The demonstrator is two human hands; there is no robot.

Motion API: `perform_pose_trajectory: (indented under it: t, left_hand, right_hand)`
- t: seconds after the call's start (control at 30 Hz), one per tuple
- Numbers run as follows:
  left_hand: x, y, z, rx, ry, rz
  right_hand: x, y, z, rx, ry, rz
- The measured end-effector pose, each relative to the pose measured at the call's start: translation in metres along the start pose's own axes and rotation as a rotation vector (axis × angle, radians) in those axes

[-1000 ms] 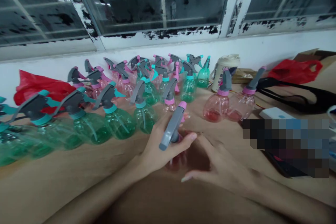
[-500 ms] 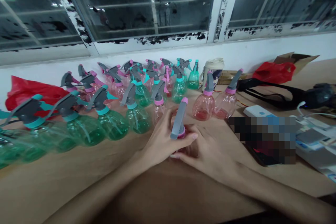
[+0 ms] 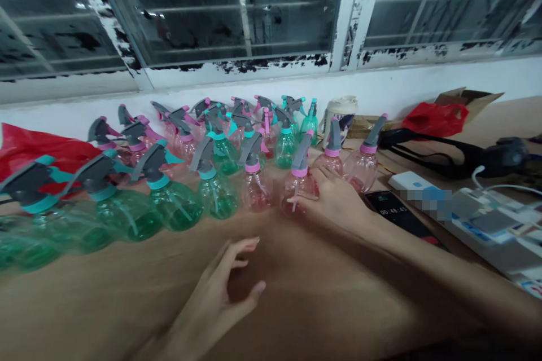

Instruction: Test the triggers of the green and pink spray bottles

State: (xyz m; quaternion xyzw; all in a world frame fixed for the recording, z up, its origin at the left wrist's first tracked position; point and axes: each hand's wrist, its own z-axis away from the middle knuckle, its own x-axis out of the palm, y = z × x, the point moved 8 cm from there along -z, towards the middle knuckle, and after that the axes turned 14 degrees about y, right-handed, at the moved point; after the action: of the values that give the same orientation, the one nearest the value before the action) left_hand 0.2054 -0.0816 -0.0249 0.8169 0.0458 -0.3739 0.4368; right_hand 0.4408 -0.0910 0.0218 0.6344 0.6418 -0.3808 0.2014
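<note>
My right hand (image 3: 339, 198) clamped on a pink-collared spray bottle (image 3: 298, 181), thumb across its front, bottle upright just right of a similar bottle (image 3: 256, 187) (I log a narrow gap), my left hand (image 3: 218, 302) nearer the camera, fingers apart over the table (image 3: 105, 304).

I have one spray bottle (image 3: 292, 185) on my monitor in the right hand (image 3: 336, 196), between a row of bottles (image 3: 174, 208) on the table (image 3: 122, 287) to its left and a pair (image 3: 359, 170) to its right, a cluster (image 3: 225, 153) behind the row, a cup (image 3: 334, 108) behind the pair, and the left hand (image 3: 220, 293) in front.
</note>
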Motion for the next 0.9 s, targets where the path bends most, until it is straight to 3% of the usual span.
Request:
perform_pose_trajectory:
  t: [0.2,0.53,0.7,0.9]
  left_hand:
    - [-0.002,-0.006,0.01,0.006,0.015,-0.034]
    - [-0.001,-0.009,0.001,-0.042,-0.01,-0.042]
    - [0.001,-0.006,-0.003,-0.028,-0.038,-0.044]
    - [0.006,-0.001,-0.011,-0.016,-0.054,-0.029]
  right_hand:
    - [0.007,0.001,-0.018,0.051,-0.009,0.066]
    - [0.016,-0.001,-0.028,0.057,0.019,0.08]
    - [-0.011,0.001,-0.013,0.047,0.082,0.037]
    - [-0.049,0.049,0.008,0.195,0.213,0.043]
